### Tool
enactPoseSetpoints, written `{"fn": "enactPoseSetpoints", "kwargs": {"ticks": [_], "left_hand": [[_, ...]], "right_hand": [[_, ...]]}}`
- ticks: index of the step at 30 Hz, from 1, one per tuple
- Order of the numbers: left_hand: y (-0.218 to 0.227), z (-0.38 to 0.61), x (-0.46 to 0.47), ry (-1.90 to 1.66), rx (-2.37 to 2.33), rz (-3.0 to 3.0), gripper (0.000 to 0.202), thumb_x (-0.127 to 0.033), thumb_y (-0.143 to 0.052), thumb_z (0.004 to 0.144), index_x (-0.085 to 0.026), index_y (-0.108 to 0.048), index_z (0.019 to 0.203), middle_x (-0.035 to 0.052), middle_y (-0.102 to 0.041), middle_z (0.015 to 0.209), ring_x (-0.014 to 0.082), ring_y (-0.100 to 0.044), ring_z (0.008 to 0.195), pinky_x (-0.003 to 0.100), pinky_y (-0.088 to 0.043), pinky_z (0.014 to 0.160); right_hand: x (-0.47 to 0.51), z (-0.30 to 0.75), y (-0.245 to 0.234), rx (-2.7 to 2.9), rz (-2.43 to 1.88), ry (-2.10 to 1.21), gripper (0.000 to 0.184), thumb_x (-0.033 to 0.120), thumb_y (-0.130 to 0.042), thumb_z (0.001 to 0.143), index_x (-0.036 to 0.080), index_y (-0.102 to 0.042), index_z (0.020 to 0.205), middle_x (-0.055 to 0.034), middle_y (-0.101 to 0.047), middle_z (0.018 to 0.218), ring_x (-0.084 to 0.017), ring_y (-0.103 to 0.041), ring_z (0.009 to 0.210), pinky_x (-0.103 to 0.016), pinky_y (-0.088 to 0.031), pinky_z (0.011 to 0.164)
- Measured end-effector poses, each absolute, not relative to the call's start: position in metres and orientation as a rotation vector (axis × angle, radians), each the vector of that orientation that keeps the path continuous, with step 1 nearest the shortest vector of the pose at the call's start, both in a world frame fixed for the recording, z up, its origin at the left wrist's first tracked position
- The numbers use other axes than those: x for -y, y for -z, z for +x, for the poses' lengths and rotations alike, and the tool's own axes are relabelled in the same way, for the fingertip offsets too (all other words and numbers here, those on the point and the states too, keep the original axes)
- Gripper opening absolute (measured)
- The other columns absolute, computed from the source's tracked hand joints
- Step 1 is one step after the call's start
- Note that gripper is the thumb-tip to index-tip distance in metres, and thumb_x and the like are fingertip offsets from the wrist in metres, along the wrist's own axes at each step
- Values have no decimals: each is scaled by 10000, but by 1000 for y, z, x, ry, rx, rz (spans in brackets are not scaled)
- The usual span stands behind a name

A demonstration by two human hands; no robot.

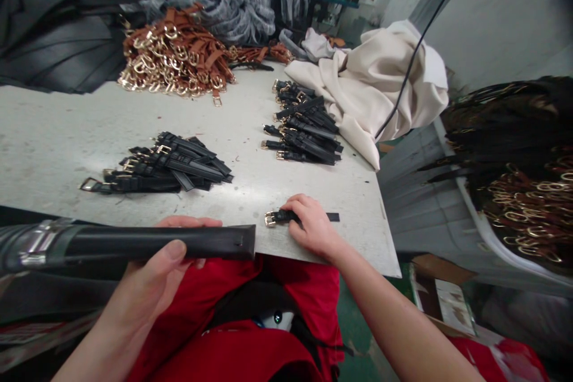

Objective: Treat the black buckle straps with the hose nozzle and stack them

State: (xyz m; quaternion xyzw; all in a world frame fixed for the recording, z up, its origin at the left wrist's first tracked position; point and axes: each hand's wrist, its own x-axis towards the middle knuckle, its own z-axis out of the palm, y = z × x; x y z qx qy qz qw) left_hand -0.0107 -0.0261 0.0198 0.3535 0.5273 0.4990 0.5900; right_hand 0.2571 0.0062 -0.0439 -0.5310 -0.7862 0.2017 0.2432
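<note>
My left hand [154, 271] is closed round a long, wide black leather-like strap [215, 243], thumb on the near side and fingers behind it. The strap lies level across the table's near edge, its squared end pointing right; a shiny band [42, 245] wraps its left part. My right hand [311, 227] grips a short black buckle strap [332, 216] lying on the table, with its gold buckle showing to the left of my fingers. Beyond my left hand is a pile of black buckle straps [179, 161]. Another pile of black buckle straps [308, 125] lies beyond my right hand.
On the pale table [250, 95] sits a heap of brown straps with gold buckles [179, 54]. Black sheets [58, 30] and grey coiled strips [224, 0] lie behind. Cream material [380, 77] and a dark cable [409, 71] border the right. A bin [478, 227] and cardboard box [441, 292] stand beside the table.
</note>
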Motion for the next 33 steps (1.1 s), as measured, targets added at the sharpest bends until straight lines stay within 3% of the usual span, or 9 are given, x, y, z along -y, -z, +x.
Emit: {"fn": "enactPoseSetpoints", "kwargs": {"ticks": [7, 14, 20, 24, 33], "left_hand": [[-19, -10, 28, -1166, -1234, 842, 288, -459, -784, 617, -254, -727, 811, 76, -756, 911, 211, -600, 623, 322, -432, 496], [-22, -5, 28, -1174, -1176, 809, 381, -440, -839, 562, -189, -717, 821, 96, -753, 888, 181, -616, 648, 259, -483, 528], [-20, 1, 26, -1205, -1102, 846, 314, -388, -815, 627, -193, -705, 848, 86, -749, 942, 156, -598, 616, 244, -490, 518], [-17, 17, 20, -1240, -1088, 859, 321, -357, -824, 602, -182, -692, 837, 87, -748, 922, 163, -607, 637, 247, -496, 535], [-1, 68, 4, -1386, -1067, 861, 265, -362, -761, 642, -197, -647, 814, 42, -728, 874, 114, -524, 522, 248, -410, 480]], "right_hand": [[-6, 256, 47, 2026, -1476, -466, 192, 131, -516, 679, 217, -545, 847, -77, -585, 891, -237, -564, 891, -385, -468, 835], [-6, 258, 48, 2061, -1407, -511, 325, 44, -426, 632, 203, -566, 879, -105, -600, 994, -243, -556, 987, -411, -453, 909], [-2, 262, 41, 2085, -1434, -478, 268, 177, -534, 763, 191, -602, 1022, -105, -619, 1040, -256, -562, 994, -424, -445, 905], [1, 267, 44, 2072, -1574, -438, 157, 231, -526, 871, 203, -656, 955, -92, -636, 973, -255, -565, 942, -433, -424, 865], [0, 268, 48, 2084, -1577, -523, 127, 221, -531, 881, 221, -657, 901, -72, -619, 944, -236, -542, 927, -405, -410, 837]]}}
